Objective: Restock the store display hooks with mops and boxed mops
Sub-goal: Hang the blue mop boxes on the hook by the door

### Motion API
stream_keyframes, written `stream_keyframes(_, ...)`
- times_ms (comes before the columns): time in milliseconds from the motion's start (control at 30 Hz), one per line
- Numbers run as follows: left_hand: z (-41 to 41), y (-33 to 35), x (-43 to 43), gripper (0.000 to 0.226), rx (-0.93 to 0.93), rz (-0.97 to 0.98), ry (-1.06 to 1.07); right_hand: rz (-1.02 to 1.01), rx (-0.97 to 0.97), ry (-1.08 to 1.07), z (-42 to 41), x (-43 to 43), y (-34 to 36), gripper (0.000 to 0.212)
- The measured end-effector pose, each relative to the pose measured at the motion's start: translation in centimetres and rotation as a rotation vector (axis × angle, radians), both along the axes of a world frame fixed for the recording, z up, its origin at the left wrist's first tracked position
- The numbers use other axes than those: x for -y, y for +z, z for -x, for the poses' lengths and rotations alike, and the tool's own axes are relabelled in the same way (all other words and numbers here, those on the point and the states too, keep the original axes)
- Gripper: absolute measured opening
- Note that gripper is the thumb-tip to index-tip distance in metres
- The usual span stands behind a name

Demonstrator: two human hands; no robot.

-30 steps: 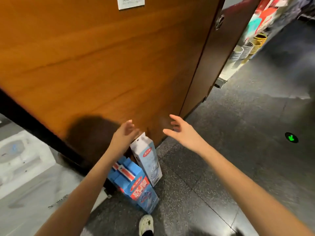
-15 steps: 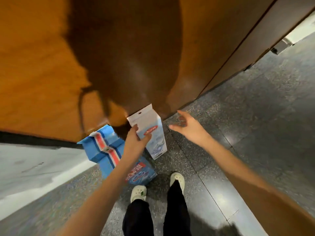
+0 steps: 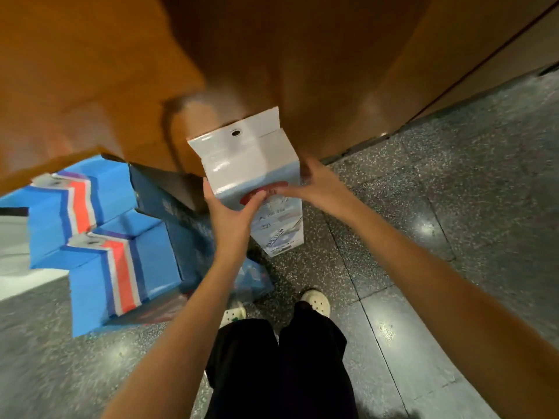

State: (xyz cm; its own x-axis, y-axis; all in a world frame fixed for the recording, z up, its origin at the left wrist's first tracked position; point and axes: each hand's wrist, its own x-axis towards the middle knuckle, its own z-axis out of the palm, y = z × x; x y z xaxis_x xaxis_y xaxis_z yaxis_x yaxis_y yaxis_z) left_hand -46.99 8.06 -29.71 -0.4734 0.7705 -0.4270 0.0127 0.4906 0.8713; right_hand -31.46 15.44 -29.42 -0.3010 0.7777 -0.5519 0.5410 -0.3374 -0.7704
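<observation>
A tall white-and-pale-blue boxed mop (image 3: 251,158) with a hang hole in its top flap stands upright against the wooden wall. My left hand (image 3: 231,217) grips its left edge and front, thumb across the red logo. My right hand (image 3: 320,187) clasps its right side. Two blue boxes with red and white stripes (image 3: 99,237) stand on the floor to the left, with a dark blue box (image 3: 178,213) leaning between them and the held box.
A brown wooden wall panel (image 3: 272,55) fills the upper view, its base meeting the speckled grey tiled floor (image 3: 438,207). My feet in pale clogs (image 3: 316,300) and dark trousers are below the box. A white surface (image 3: 12,252) lies at the far left.
My head has tilted further down and closer. My left hand's grip on the white box stays, and my right hand has moved in from open air onto the box's right side.
</observation>
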Motion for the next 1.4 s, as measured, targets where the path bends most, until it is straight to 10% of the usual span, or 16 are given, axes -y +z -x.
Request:
stream_keyframes(533, -3.5, 5.0, -1.1, 0.067, 0.004, -0.255, -0.175, -0.046, -0.201, -0.154, -5.1, 0.8, 4.1, 0.077)
stream_keyframes(1133, -2.5, 52.8, 2.4, 0.072, 0.118, -0.591, -0.548, -0.608, -0.029, -0.374, -5.7, 13.0, 54.3, 0.075)
stream_keyframes(1400, 3.5, 68.6, 6.1, 0.058, 0.213, -0.748, -0.571, -0.752, 0.028, -0.33, -3.1, 18.5, 63.8, 0.086)
